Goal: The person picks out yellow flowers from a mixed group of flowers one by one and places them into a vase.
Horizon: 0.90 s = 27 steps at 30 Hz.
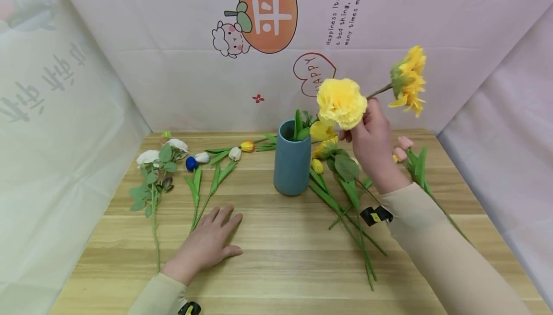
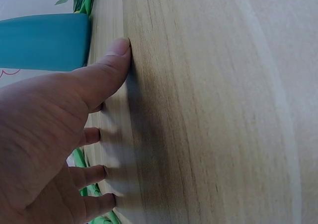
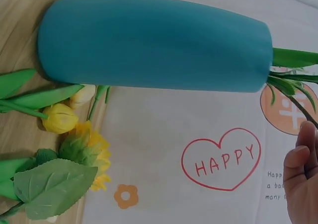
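Note:
My right hand is raised beside the mouth of the blue vase. Its fingertips pinch a thin dark stem that comes out of the vase in the right wrist view. In the head view, a yellow sunflower leans out to the right on a dark stem at these fingers. A ruffled yellow carnation overlaps the fingertips; its own stem is hidden. Green leaves stick up from the vase. Fingers spread, my left hand rests on the wooden table, near tulip stems.
White roses with leafy stems lie at the left. A blue tulip, white tulips and an orange-yellow tulip lie left of the vase. Yellow tulips, another sunflower and pink tulips lie to its right.

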Motion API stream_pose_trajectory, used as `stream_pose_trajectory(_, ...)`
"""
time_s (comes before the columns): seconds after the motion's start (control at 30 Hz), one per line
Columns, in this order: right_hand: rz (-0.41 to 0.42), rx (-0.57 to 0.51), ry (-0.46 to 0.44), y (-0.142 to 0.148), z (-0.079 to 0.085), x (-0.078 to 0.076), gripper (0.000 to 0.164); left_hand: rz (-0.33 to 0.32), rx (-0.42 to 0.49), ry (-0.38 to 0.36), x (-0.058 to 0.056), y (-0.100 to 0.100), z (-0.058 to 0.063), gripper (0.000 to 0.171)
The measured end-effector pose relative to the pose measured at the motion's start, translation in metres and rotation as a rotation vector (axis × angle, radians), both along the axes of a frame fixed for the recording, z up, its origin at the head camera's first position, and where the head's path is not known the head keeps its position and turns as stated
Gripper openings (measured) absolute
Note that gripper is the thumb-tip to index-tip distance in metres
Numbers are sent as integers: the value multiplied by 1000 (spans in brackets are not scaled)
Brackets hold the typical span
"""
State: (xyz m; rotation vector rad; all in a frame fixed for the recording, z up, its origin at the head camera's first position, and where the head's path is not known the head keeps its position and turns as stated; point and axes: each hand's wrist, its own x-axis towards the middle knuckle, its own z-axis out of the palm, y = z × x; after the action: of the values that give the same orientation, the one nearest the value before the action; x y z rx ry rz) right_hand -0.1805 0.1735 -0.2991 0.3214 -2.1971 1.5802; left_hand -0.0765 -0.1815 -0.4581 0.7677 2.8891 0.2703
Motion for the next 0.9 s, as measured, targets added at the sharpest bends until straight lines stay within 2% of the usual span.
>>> stream_pose_trajectory(0.07,3,75,-26,-4,1,0,28,1,3,-4,0,0,0,77)
stream_pose_trajectory(0.17,33,100,-24,-8,1,-1,28,5,11,-9,0,0,-1,77)
stream_pose_trajectory(0.3,-34,125,17,-9,3,-2,30,9,10,-11,1,-1,-1,78)
stream_pose_trajectory(0.4,-92,122,6,-9,6,-2,32,10,9,-12,1,-1,-2,78)
stream_pose_trajectory(0.53,-50,113,-60,-10,5,-4,28,6,17,-8,1,-1,-2,78)
stream_pose_trajectory(0.67,5,224,-72,-11,0,-9,22,0,23,-1,0,-2,-2,77)
stream_pose_trajectory(0.73,33,294,-31,-11,-4,-12,20,-2,27,3,0,-2,-3,77)
stream_pose_trajectory(0.83,59,638,215,-12,-12,-17,13,-2,29,8,0,-2,-2,77)
stream_pose_trajectory(0.9,88,667,254,-13,-16,-18,13,-3,30,10,0,-2,-2,77)
